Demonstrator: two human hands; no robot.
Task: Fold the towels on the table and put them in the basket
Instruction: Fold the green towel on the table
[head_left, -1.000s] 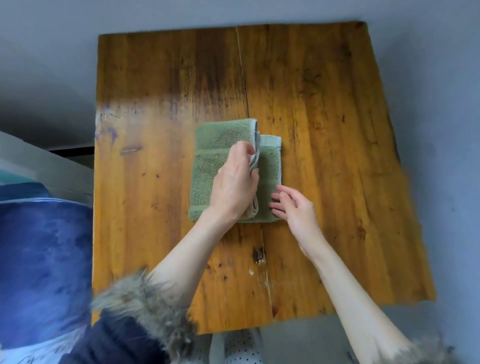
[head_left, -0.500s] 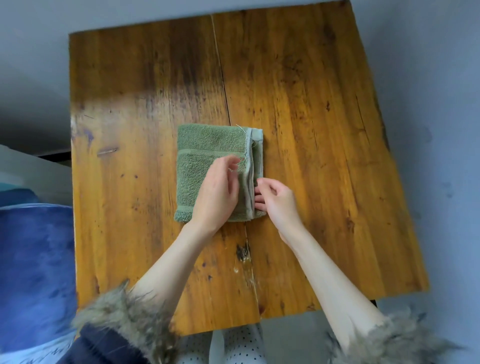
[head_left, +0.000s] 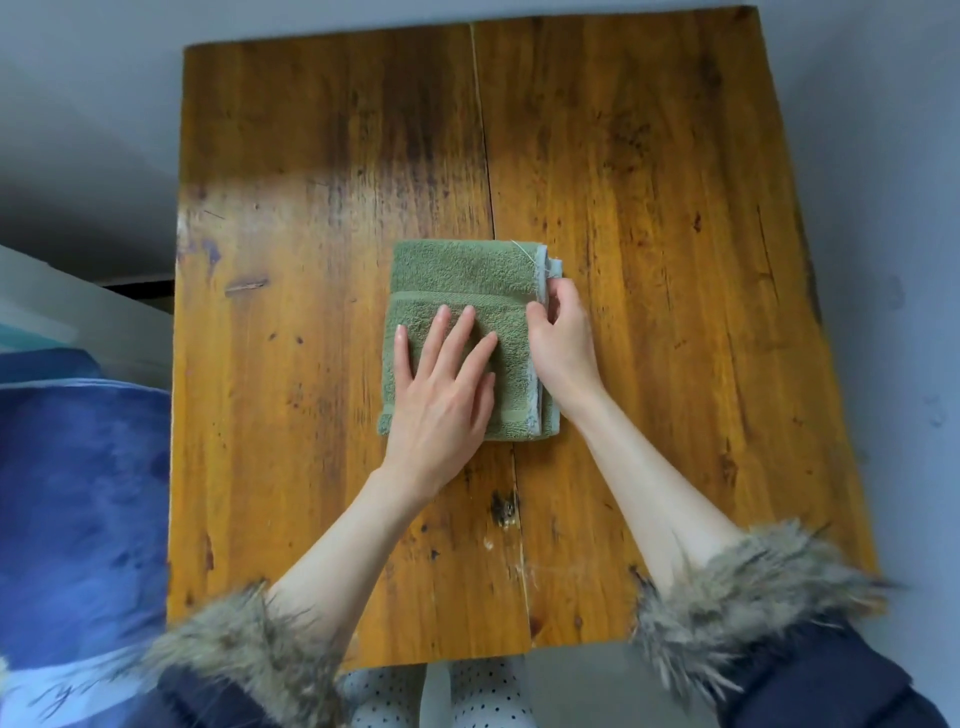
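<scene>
A green towel (head_left: 457, 275) lies folded into a small rectangle at the middle of the wooden table (head_left: 649, 208). My left hand (head_left: 441, 395) presses flat on its near half with straight, spread fingers. My right hand (head_left: 558, 338) sits at the towel's right edge, where its curled fingers and thumb pinch the stacked pale hems. No basket is in view.
A blue fabric mass (head_left: 78, 509) and a white ledge (head_left: 62, 312) lie left of the table. Grey floor surrounds the table on the other sides. Fur-trimmed dark sleeves (head_left: 753, 597) hang over the table's near edge.
My left hand laid the folded flap down and now presses flat on the towel. My right hand moved up along the right edge. The towel is narrower than a second ago.
</scene>
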